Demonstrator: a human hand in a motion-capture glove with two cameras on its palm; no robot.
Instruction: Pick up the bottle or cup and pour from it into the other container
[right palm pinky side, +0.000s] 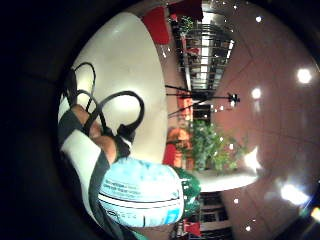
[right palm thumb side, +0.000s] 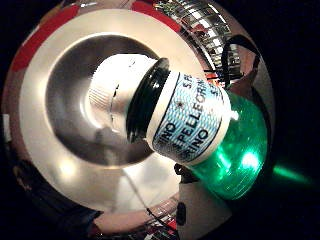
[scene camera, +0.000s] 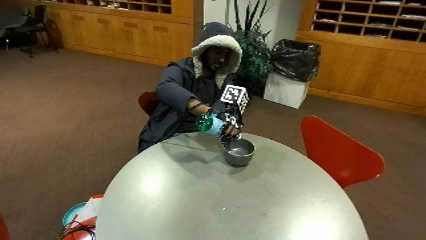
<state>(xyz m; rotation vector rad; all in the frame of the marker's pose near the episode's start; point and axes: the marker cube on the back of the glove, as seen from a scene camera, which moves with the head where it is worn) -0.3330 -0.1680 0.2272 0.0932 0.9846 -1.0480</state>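
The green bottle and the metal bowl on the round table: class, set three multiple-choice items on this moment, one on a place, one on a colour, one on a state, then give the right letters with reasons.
1. Where is the bottle's mouth?
A. over the metal bowl
B. over the floor
C. over the red chair

2. What colour is the bottle's glass?
A. brown
B. green
C. clear

3. How is the bottle held?
A. upright on the table
B. lying flat on the table
C. tipped, gripped by the gloved right hand

Key: 1 A, the thumb side palm view shows the capped neck above the bowl's hollow; 2 B, the glass shows green below the label; 3 C, the outside view shows it tilted neck-down in the hand.
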